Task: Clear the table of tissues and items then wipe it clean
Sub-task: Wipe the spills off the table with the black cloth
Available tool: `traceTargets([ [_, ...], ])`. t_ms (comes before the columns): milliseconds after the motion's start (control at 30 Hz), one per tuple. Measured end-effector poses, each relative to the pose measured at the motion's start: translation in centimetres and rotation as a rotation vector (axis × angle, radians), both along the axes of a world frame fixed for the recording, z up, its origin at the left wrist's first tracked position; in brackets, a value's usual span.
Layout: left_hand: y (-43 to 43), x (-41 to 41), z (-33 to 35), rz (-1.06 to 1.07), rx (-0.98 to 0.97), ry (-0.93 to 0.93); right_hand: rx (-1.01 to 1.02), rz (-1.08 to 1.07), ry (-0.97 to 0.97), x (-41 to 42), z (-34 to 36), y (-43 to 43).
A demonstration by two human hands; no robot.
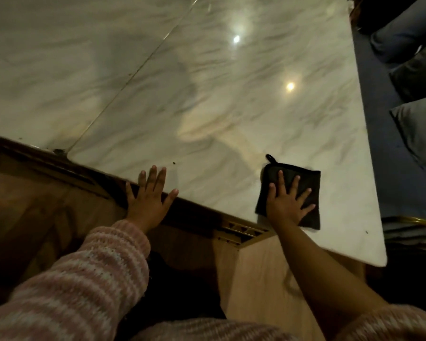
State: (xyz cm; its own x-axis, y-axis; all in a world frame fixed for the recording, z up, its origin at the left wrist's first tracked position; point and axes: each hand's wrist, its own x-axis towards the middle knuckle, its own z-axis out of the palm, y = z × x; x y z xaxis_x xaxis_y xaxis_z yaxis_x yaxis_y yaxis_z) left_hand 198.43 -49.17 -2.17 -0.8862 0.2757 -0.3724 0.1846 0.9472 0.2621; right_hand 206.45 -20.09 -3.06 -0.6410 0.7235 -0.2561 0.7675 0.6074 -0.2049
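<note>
Resting, grip spread: right hand [287,205] on black cloth [310,178], left hand [149,204] on table [207,99] edge.

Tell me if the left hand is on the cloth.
No: left hand rests on the table edge; right hand presses the black cloth.

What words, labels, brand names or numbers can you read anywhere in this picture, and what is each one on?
There is no readable text in this view.
The black cloth under the right hand shows no tag or print.
The marble table shows only veining and two light reflections.
The striped sleeve carries a knit pattern and no lettering.
</note>
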Motion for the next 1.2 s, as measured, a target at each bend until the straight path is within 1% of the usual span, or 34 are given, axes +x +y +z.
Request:
traceTargets([
  [100,-1.2,0.1,0.4,0.032,-0.001,0.011,-0.050,-0.012,-0.013,-2.0,0.2,-4.1],
  [200,-2.4,-0.2,0.8,0.046,-0.023,0.011,-0.144,0.141,-0.060,-3.8,0.7,-7.2],
  [300,-2.8,-0.8,1.5,0.049,-0.038,0.016,-0.259,0.255,-0.085,-4.0,1.8,-6.6],
  [333,-2.7,-1.1,1.7,0.046,-0.033,0.015,-0.244,0.287,-0.078,-3.7,2.2,-5.8],
  [400,-2.2,-1.4,2.1,0.035,-0.013,0.027,-0.117,0.383,-0.007,-2.7,2.8,-3.6],
  [467,-1.6,-1.6,2.2,0.020,-0.007,0.045,-0.007,0.551,0.098,-1.9,2.8,-1.2],
  [500,-1.4,-1.6,2.2,0.011,-0.009,0.050,0.019,0.661,0.104,-1.8,2.6,-0.3],
  [567,-1.4,-1.6,2.1,0.009,-0.007,0.052,0.038,0.864,0.050,-2.1,1.7,0.5],
  [633,-1.7,-1.7,1.9,0.024,-0.003,0.050,0.041,0.977,-0.009,-2.8,0.8,0.2],
  [767,-2.9,-2.0,1.3,0.076,0.003,0.069,0.055,0.970,0.003,-3.8,0.1,-1.1],
  [867,-4.0,-2.4,1.1,0.103,-0.027,0.105,0.057,0.987,-0.014,-5.4,0.1,-3.2],
  [1000,-6.3,-3.6,0.9,0.163,-0.010,0.173,0.043,1.052,0.007,-8.9,0.1,-8.0],
  [1200,-13.4,-7.7,0.1,0.265,-0.054,0.234,0.020,1.134,0.055,-16.0,0.1,-16.9],
])
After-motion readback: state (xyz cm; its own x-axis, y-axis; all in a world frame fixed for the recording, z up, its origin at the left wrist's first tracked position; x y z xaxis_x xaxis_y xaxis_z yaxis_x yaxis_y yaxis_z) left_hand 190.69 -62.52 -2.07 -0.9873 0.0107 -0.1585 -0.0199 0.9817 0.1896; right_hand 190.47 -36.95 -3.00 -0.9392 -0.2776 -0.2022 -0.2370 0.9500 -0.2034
